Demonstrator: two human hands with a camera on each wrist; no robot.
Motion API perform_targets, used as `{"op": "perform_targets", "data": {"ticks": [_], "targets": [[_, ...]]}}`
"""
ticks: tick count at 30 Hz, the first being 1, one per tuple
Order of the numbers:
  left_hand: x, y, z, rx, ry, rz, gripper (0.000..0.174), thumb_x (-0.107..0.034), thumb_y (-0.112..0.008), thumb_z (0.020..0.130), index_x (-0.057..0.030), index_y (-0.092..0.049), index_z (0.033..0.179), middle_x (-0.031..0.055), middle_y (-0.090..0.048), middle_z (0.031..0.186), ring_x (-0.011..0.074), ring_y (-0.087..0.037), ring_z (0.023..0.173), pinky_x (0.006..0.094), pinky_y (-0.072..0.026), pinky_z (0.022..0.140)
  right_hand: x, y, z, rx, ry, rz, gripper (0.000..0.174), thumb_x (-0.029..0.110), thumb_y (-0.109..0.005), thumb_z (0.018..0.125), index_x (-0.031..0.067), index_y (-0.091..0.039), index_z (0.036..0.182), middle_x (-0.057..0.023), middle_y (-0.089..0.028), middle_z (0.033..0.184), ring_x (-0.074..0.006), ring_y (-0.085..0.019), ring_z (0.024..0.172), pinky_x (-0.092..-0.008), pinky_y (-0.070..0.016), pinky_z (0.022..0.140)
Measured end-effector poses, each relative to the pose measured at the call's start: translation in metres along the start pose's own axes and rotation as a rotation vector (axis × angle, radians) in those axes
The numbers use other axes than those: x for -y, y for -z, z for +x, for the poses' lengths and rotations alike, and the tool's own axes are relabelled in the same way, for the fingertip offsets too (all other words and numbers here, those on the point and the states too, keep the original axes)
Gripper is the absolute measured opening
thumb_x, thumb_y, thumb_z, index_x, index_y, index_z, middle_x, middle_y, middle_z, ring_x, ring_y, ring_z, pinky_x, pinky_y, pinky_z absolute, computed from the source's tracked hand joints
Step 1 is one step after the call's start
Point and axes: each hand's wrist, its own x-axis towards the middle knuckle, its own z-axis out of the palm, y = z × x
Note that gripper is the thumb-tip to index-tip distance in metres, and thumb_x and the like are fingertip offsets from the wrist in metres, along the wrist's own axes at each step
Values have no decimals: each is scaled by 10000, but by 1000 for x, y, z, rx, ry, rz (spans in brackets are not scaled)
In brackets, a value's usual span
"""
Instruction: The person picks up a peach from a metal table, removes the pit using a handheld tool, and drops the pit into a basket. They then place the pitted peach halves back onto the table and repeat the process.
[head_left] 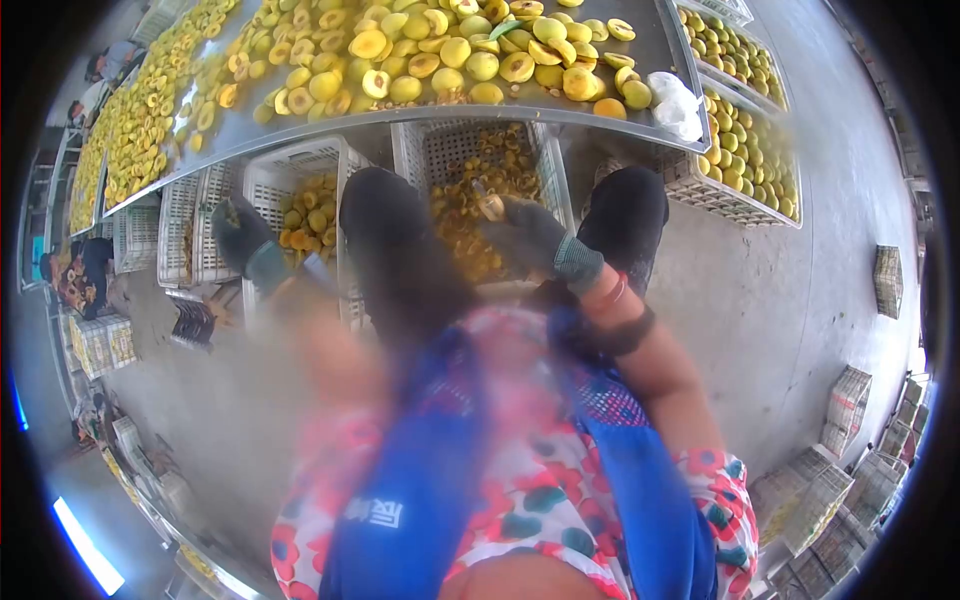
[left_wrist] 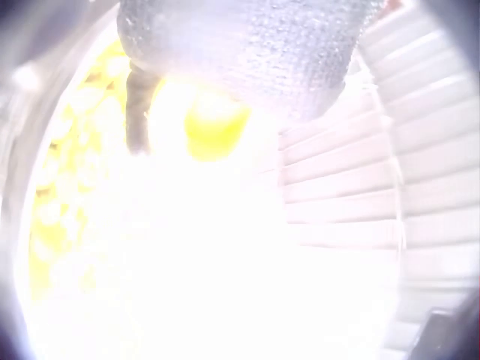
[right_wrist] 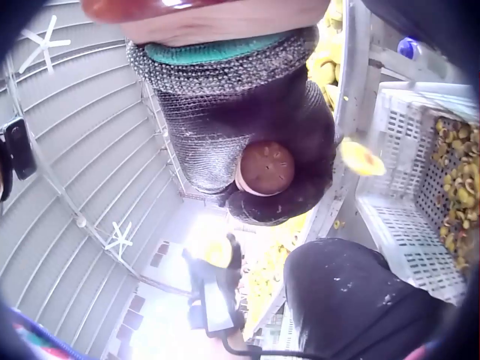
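Note:
My gloved right hand [head_left: 525, 235] grips a short tool [head_left: 490, 204] above a crate of fruit scraps; the round brown end of its handle [right_wrist: 267, 168] shows in the right wrist view, while its working tip is unclear. Beside that hand, a cut fruit half [right_wrist: 362, 157] overlaps the table edge. At the left, my gloved left hand [head_left: 243, 238] is over another crate. In the right wrist view its fingers curl about a yellow peach-like fruit [right_wrist: 218, 252]. Glare whitens much of the left wrist view, where the yellow fruit [left_wrist: 216, 126] appears below the glove cuff [left_wrist: 247, 56].
A metal table [head_left: 330, 130] piled with cut yellow fruit [head_left: 420, 60] runs across the front. Below it stand a scrap crate [head_left: 408, 150] between the knees and a crate of fruit [head_left: 262, 180] to the left. Crates of whole fruit [head_left: 745, 155] stand at right.

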Motion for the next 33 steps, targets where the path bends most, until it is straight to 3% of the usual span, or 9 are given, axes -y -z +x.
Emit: {"op": "perform_targets", "data": {"ticks": [2,5,9,11,13,17,23,31,33], "targets": [[20,2,7,-61,-173,103,369,-335,-566,860,-35,-637,1063,155,-647,1054,315,-614,967,390,-462,864,2,-1,-6,14,-39,37,186,207,-567,907,35,-526,969,5,-510,612,-72,-480,450,-248,-405,416],[-3,-43,-3,107,-479,-281,379,-346,-637,802,-58,-644,1050,151,-652,1015,298,-607,951,409,-470,848,7,-2,-6,-9,-59,36,199,209,-572,903,25,-519,956,2,-497,591,-73,-482,445,-242,-401,409],[-115,-101,-71,494,-675,-433,359,-364,-665,771,-100,-668,1013,134,-651,1045,313,-599,1001,405,-453,886,-1,3,-6,-65,-37,24,198,209,-573,902,25,-511,939,-1,-489,582,-75,-489,449,-239,-401,405],[-156,-145,-100,668,-773,-181,395,-397,-642,759,-103,-667,1022,142,-652,1040,312,-601,998,394,-462,877,7,7,-13,-110,-89,-21,200,210,-575,901,24,-507,934,-3,-490,583,-78,-492,450,-237,-398,401],[-204,-174,-111,1016,-824,143,426,-415,-619,751,-101,-661,1038,142,-653,1042,310,-600,1005,387,-463,881,-10,14,-12,-93,61,-112,195,205,-569,905,24,-505,937,-2,-489,590,-78,-486,450,-241,-395,401],[-219,-205,-132,1132,-942,145,498,-474,-610,772,-134,-635,1136,143,-621,1150,300,-575,1086,420,-440,906,-28,22,-19,-158,387,-143,184,197,-558,915,24,-501,944,7,-476,594,-72,-468,448,-246,-392,404],[-209,-239,-128,1232,-851,-63,557,-483,-600,790,-112,-576,1205,158,-599,1186,294,-577,1086,396,-448,898,-27,32,-26,-188,187,41,183,209,-562,919,38,-505,950,24,-465,599,-58,-455,462,-242,-390,418],[-169,-110,-112,1554,24,-1251,475,-302,-515,908,-32,-457,1294,61,-552,1111,136,-513,1032,283,-455,823,-2,29,-25,-182,73,200,169,210,-567,916,51,-523,951,34,-481,606,-40,-456,485,-225,-390,429],[-157,-103,-112,1393,-434,-1202,476,-284,-509,912,-40,-437,1314,64,-531,1146,121,-489,1067,268,-447,835,-4,26,-21,-181,138,246,157,198,-570,912,54,-526,954,36,-487,613,-36,-457,489,-220,-389,431]]}}
